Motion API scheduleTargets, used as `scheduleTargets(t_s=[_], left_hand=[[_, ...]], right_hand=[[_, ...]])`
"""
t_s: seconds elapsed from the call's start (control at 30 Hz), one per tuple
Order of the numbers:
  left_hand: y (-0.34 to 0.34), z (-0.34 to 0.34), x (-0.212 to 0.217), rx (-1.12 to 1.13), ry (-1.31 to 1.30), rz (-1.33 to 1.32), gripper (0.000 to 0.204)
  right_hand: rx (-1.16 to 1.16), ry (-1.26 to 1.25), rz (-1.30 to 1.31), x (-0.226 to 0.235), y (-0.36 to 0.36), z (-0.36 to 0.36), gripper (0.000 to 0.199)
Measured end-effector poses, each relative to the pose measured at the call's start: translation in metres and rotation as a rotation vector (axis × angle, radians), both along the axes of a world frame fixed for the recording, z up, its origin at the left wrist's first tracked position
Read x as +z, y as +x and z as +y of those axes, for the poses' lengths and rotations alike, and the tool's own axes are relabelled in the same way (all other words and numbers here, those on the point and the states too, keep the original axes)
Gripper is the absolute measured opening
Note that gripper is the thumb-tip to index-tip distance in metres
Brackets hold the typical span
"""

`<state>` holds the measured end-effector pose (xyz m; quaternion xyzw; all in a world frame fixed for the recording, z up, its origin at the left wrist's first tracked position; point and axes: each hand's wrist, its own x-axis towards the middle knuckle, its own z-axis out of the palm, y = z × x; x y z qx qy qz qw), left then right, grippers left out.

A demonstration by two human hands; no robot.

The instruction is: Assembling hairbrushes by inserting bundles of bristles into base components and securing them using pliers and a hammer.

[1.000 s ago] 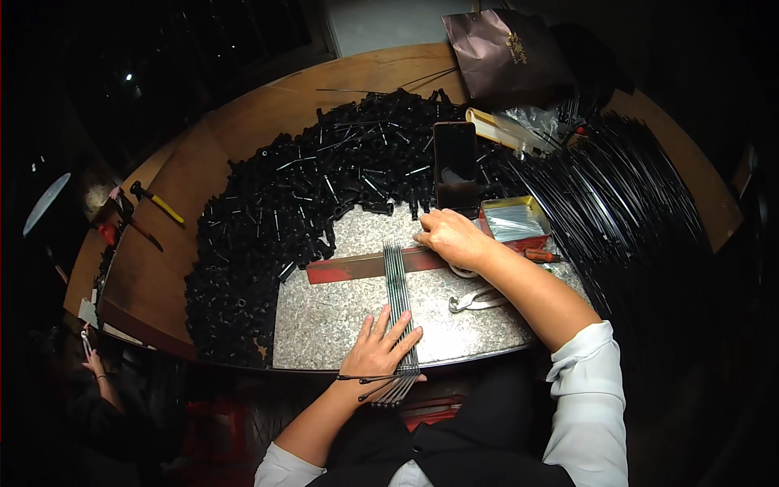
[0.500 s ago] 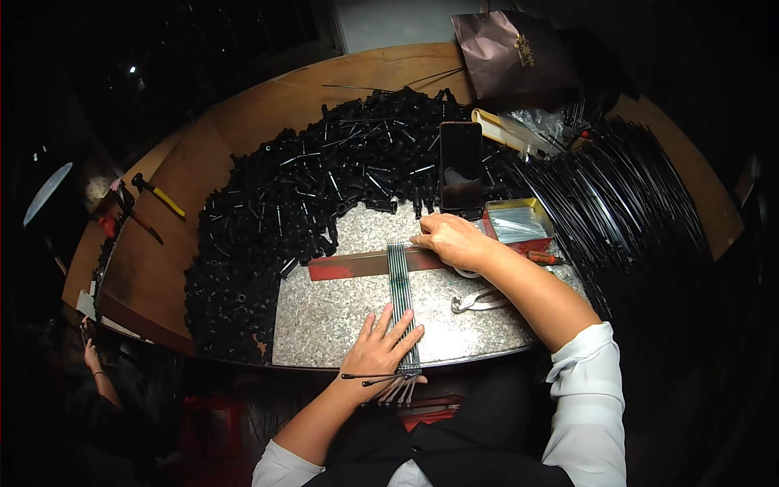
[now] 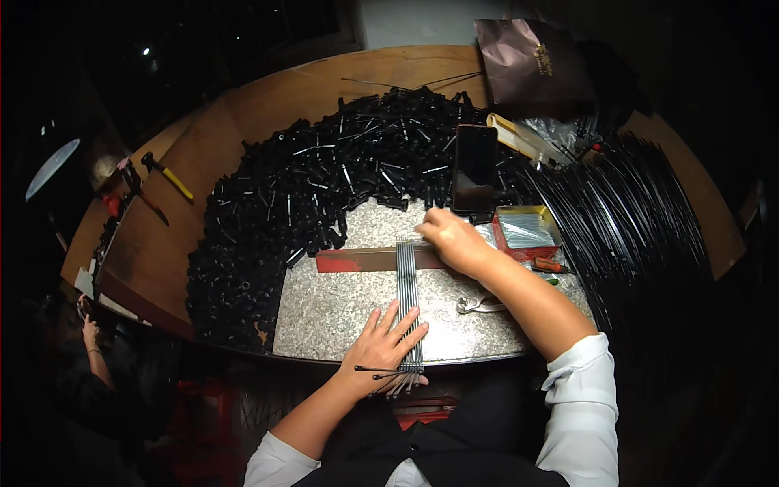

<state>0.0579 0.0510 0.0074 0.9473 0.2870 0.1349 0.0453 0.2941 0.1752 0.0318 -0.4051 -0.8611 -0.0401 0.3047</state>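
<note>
Two hands are still squaring the bundle of thin rods (image 3: 407,296) on the stone slab (image 3: 324,312): left hand (image 3: 385,345) pressing flat, fingers spread, right hand (image 3: 450,241) now pinching the far ends beside the wooden bar (image 3: 365,260)

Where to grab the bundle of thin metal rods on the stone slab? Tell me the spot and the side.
Grip the bundle of thin metal rods at its bare middle, from above, fingers across its width. It lies flat, the left hand pressing its near end and the right hand at the far end on the wooden bar.
</note>
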Motion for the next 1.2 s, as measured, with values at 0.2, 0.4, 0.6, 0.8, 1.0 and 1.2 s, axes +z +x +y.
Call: scheduleTargets(t_s=[0.2, 0.4, 0.6, 0.8, 1.0, 1.2], left_hand=[[-0.004, 0.000, -0.003, 0.015, -0.004, 0.011, 0.090], [-0.006, -0.001, -0.003, 0.010, -0.069, 0.003, 0.099], [-0.006, -0.002, -0.005, 0.008, -0.053, -0.022, 0.097], [-0.003, -0.002, -0.003, 0.001, -0.047, -0.004, 0.099], [-0.005, -0.002, -0.005, 0.010, -0.031, -0.002, 0.095], [-0.002, -0.002, -0.004, 0.013, -0.023, -0.005, 0.089]], right_hand=[[-0.460, 0.013, -0.162, 0.040, 0.078, -0.011, 0.019], [-0.705, -0.417, -0.516, 0.027, 0.154, -0.015, 0.010], [-0.734, -0.402, -0.504, 0.032, 0.146, -0.030, 0.014], [-0.712, -0.203, -0.360, 0.041, 0.147, -0.045, 0.016], [-0.232, -0.016, -0.100, 0.043, 0.063, -0.035, 0.029], [-0.215, -0.084, -0.276, 0.018, 0.013, -0.027, 0.029]])
